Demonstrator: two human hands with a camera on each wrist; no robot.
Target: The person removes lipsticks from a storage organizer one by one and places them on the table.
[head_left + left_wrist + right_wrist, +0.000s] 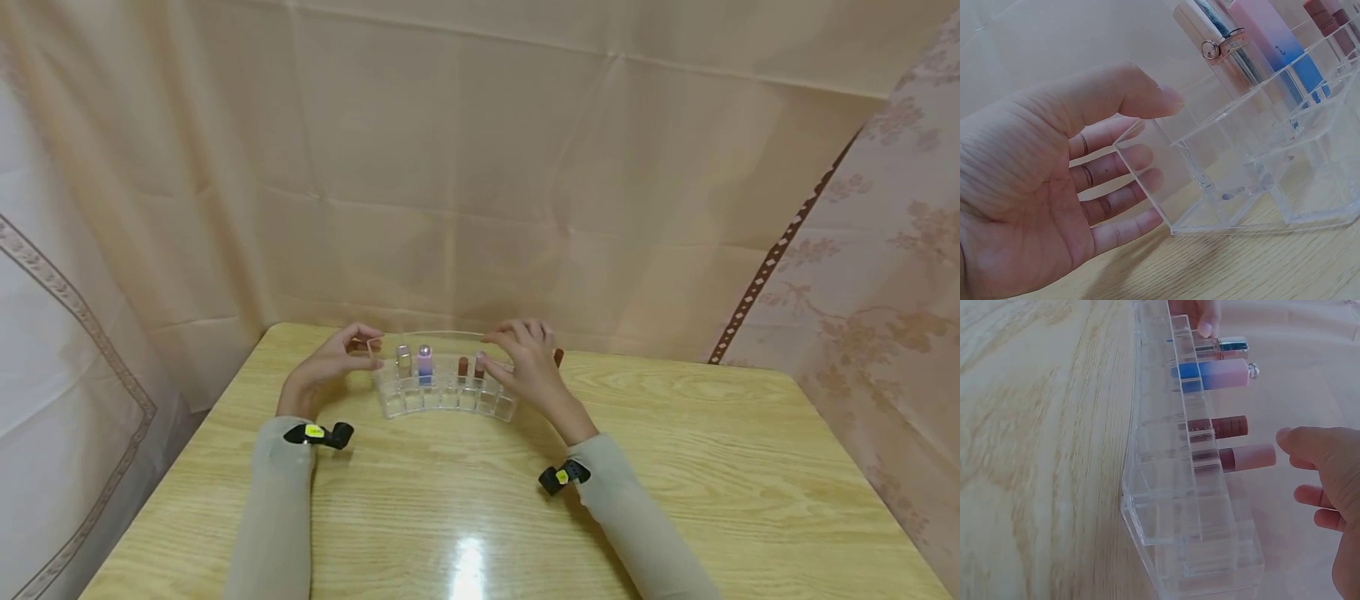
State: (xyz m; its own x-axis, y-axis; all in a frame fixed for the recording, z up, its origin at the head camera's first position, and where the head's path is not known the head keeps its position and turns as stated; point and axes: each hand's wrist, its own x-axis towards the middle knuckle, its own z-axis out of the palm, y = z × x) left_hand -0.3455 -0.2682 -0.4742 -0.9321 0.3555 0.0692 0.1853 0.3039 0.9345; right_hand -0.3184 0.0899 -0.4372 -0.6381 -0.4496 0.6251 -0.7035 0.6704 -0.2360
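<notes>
A clear stepped lipstick organizer (450, 398) stands on the table. My left hand (1054, 169) holds its left end, thumb over the top edge and fingers behind the side panel (1166, 162). Lipsticks stand upright in its back row: a shiny gold-and-silver one with a ring (1222, 47), a pink-to-blue one (1219, 374) with a silver knob, a brown-red one (1230, 427) and a pink-topped brown one (1254, 457). Close above that last one is my right hand (528, 367), fingers loosely bent, thumb tip beside the lipstick's top, with a gap in the right wrist view.
A brown-red tube (558, 357) shows just past the right hand. Lower front compartments of the organizer hold nothing visible. A beige cloth (450, 167) hangs behind the wooden table (420, 500), with patterned cloth (892, 275) on the right.
</notes>
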